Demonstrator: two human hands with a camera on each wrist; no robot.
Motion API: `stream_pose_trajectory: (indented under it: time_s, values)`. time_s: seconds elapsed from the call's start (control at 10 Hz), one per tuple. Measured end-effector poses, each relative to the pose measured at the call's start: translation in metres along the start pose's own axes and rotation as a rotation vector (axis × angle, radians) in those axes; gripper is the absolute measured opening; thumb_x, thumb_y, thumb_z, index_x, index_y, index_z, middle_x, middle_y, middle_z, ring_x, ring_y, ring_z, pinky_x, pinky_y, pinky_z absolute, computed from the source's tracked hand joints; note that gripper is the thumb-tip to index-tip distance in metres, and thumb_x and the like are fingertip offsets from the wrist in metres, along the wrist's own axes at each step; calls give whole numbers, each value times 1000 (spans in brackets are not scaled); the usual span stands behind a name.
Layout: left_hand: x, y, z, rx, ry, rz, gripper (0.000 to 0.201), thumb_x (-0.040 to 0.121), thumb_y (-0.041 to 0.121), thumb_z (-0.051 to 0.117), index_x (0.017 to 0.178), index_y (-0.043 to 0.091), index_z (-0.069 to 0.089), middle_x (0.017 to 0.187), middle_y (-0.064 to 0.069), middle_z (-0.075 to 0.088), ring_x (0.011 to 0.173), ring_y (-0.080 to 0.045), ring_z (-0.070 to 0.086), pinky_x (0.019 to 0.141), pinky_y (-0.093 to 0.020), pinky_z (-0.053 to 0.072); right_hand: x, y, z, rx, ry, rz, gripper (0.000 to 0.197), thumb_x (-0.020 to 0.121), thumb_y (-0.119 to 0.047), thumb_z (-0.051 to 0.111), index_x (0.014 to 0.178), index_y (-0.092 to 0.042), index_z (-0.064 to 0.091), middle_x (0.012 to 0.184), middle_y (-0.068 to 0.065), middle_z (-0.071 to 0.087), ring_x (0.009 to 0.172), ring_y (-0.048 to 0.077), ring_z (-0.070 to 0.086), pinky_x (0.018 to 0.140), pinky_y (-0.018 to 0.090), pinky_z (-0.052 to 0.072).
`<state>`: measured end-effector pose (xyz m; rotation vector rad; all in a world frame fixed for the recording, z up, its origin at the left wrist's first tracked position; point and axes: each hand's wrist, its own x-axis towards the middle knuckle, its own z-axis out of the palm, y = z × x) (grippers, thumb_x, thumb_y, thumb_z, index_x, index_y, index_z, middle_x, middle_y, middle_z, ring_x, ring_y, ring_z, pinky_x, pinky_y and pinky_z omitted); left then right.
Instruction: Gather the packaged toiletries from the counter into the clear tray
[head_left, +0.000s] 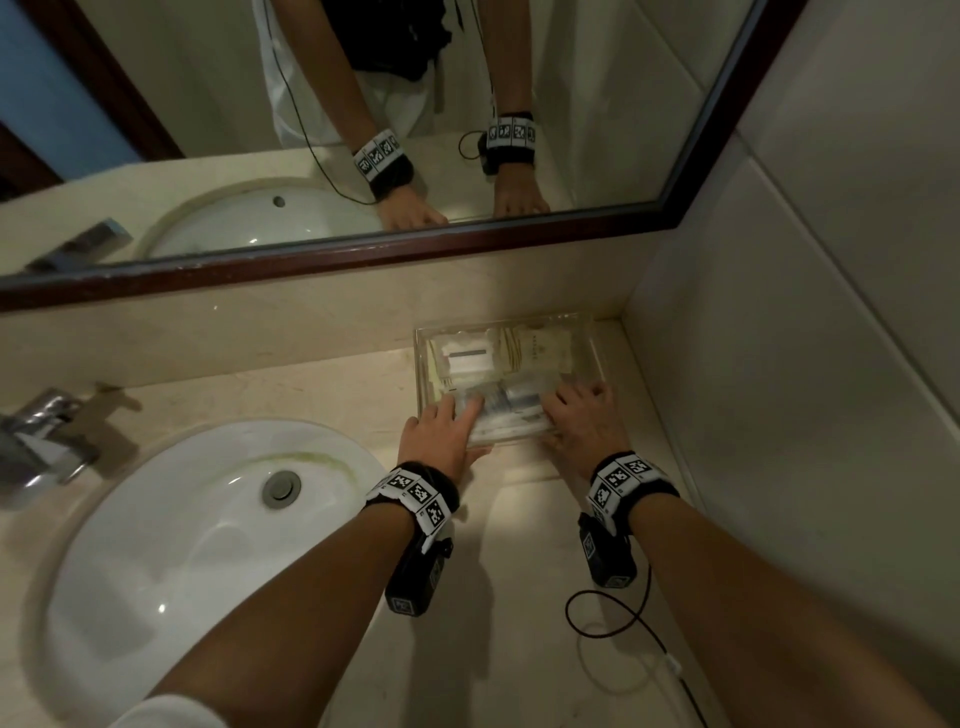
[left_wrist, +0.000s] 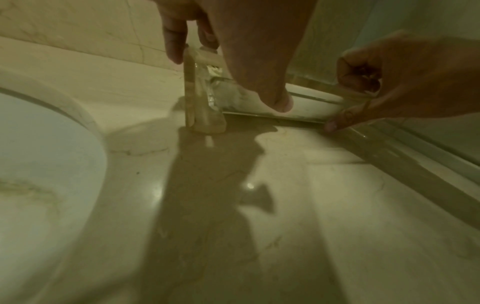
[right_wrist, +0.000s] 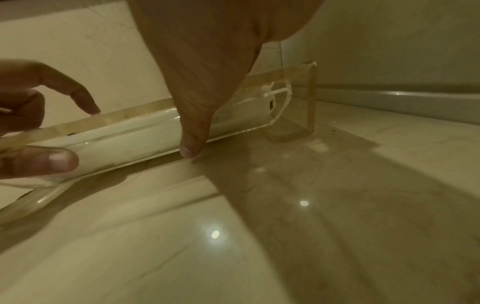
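Note:
The clear tray (head_left: 598, 349) stands on the counter in the corner by the right wall, with several packaged toiletries (head_left: 535, 348) lying flat in it. My left hand (head_left: 441, 434) holds its near left corner, fingers over the rim and onto the packets. In the left wrist view the left thumb (left_wrist: 275, 98) presses the tray's near wall (left_wrist: 311, 105). My right hand (head_left: 584, 415) grips the near right part; its fingers (left_wrist: 363, 78) curl over the rim. The right thumb (right_wrist: 192, 144) touches the near wall (right_wrist: 130, 142) from outside.
A white sink (head_left: 208, 519) with a chrome faucet (head_left: 41, 431) lies to the left. A framed mirror (head_left: 363, 249) hangs above the backsplash. The tiled wall (head_left: 779, 415) closes in the right side. A dark cable (head_left: 613, 618) loops on the counter near my right forearm.

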<state>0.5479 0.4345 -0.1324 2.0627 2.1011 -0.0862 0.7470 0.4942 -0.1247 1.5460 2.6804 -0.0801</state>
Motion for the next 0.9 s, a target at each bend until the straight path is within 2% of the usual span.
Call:
stream_pose_trajectory:
  time_s: [0.2, 0.4, 0.5, 0.6, 0.7, 0.8, 0.9]
  values:
    - [3, 2, 1, -36, -2, -13, 67, 85, 55, 54, 138, 30, 22, 127, -8, 44, 112, -28, 52, 90, -40, 46, 4, 2, -4, 0, -29, -3, 42, 62, -33, 82, 95, -20, 59, 99, 4, 62, 93, 27, 61, 85, 45, 41]
    - [4, -1, 1, -92, -23, -21, 68, 83, 55, 57, 137, 30, 26, 127, -6, 45, 113, -27, 52, 89, -39, 47, 8, 1, -9, 8, -103, 8, 39, 77, -35, 71, 109, -18, 57, 118, 6, 57, 114, 27, 51, 96, 44, 32]
    - [4, -8, -3, -231, -35, -5, 60, 79, 51, 63, 128, 27, 36, 121, -2, 49, 108, -23, 54, 84, -37, 51, 8, -4, -11, 35, -135, 41, 41, 78, -43, 69, 109, -19, 56, 121, 5, 55, 118, 26, 47, 97, 44, 31]
    - [0, -17, -11, -355, -71, -9, 50, 79, 45, 67, 117, 22, 44, 122, -3, 53, 108, -24, 54, 88, -39, 49, 9, -10, -17, 86, -194, 75, 39, 75, -52, 68, 97, -24, 53, 116, 2, 55, 116, 25, 46, 96, 44, 31]
    - [-11, -27, -19, -371, -103, -49, 38, 83, 40, 63, 111, 18, 48, 113, -5, 56, 102, -26, 54, 83, -34, 45, 12, -18, -30, 154, -301, 48, 41, 75, -60, 65, 89, -25, 52, 106, 0, 56, 103, 22, 50, 95, 42, 32]
    - [-23, -41, -26, -388, -96, -86, 31, 87, 37, 58, 107, 15, 51, 102, -6, 57, 94, -25, 55, 76, -32, 42, 18, -30, -43, 208, -326, 19, 38, 81, -62, 58, 89, -24, 56, 95, -3, 60, 92, 19, 55, 95, 43, 34]
    - [-32, -59, -36, -410, -66, -123, 25, 88, 33, 55, 103, 14, 53, 95, -5, 53, 88, -25, 53, 77, -35, 45, 21, -45, -57, 270, -296, 18, 35, 89, -58, 50, 85, -24, 51, 84, -5, 57, 79, 19, 55, 78, 35, 39]
